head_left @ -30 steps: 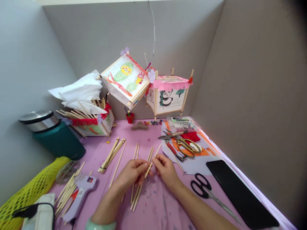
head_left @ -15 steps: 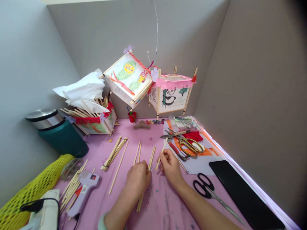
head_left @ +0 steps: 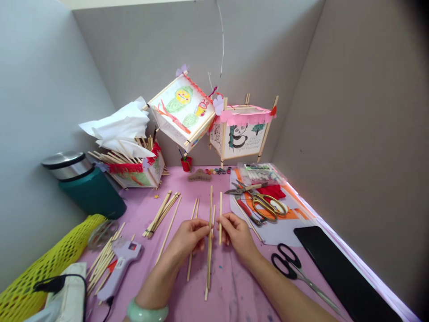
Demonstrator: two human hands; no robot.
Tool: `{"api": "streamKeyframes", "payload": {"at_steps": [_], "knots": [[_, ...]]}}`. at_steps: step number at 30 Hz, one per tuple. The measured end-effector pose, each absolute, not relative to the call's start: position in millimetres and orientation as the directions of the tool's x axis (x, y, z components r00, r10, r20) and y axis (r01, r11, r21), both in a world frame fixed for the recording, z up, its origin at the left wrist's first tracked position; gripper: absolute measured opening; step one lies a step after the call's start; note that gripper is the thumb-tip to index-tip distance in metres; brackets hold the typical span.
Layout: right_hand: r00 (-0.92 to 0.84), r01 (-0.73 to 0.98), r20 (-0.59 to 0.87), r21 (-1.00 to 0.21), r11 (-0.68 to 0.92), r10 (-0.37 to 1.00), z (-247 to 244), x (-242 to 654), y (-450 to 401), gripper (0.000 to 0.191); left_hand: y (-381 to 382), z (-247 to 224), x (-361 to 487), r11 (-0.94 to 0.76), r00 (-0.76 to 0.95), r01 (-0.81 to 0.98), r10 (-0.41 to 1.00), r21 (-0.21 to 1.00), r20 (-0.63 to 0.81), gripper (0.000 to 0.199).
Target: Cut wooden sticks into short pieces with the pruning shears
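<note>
My left hand (head_left: 191,236) pinches a long thin wooden stick (head_left: 211,203), raised with its length pointing away from me. Close to it on the right, my right hand (head_left: 234,231) grips a shorter wooden stick (head_left: 220,203) between thumb and fingers. The two held sticks run nearly parallel, with a small gap between them. Another stick (head_left: 206,294) lies partly hidden behind the long one. Beneath and beside my left hand are two loose sticks (head_left: 189,266) on the pink tablecloth (head_left: 231,295). One more long stick (head_left: 169,228) lies further left, near bound stick bundles (head_left: 161,214).
Left: a glue gun (head_left: 122,268), teal bottle (head_left: 92,192), yellow mesh (head_left: 50,259) and stick-filled box (head_left: 134,176). Right: pruning shears (head_left: 246,208), gold-handled scissors (head_left: 266,208), black-handled scissors (head_left: 298,268) and a black slab (head_left: 338,268). Paper lanterns (head_left: 248,134) hang at the back.
My left hand has lifted a long stick off the tablecloth and turned it more upright beside the short one. My right hand has straightened its tilted short stick.
</note>
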State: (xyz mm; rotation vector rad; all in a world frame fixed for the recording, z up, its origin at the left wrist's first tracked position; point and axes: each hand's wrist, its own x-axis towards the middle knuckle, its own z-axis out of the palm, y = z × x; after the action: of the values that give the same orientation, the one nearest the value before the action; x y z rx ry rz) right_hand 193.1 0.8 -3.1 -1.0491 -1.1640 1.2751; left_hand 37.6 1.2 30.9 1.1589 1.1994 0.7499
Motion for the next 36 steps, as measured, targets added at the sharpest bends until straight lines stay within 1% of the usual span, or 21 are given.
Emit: {"api": "streamKeyframes", "payload": {"at_steps": [5, 10, 19, 28, 36], "knots": [[-0.096, -0.183, 0.026, -0.983, 0.008, 0.995, -3.5, 190.4, -1.5, 0.030, 1.5, 29.3, 35.0, 0.314, 0.290, 0.004, 0.908, 0.949, -0.302, 0.033], [-0.135, -0.213, 0.012, -0.977, -0.018, 0.991, -3.3, 187.9, -3.7, 0.030, 2.2, 28.1, 32.6, 0.339, 0.326, -0.040, 0.894, 0.940, -0.308, 0.033], [-0.131, -0.245, -0.006, -0.969, -0.038, 0.991, 3.1, 187.2, -5.2, 0.029, 0.5, 31.5, 36.1, 0.352, 0.356, -0.025, 0.878, 0.936, -0.320, 0.032], [-0.081, -0.238, -0.022, -0.971, -0.041, 0.996, 0.8, 189.9, -3.0, 0.028, -0.7, 32.4, 38.1, 0.352, 0.373, -0.010, 0.870, 0.936, -0.323, 0.032], [-0.085, -0.214, -0.016, -0.976, -0.034, 0.996, 0.0, 189.6, -2.4, 0.030, -1.6, 30.7, 40.9, 0.309, 0.378, 0.089, 0.869, 0.947, -0.320, 0.033]]}}
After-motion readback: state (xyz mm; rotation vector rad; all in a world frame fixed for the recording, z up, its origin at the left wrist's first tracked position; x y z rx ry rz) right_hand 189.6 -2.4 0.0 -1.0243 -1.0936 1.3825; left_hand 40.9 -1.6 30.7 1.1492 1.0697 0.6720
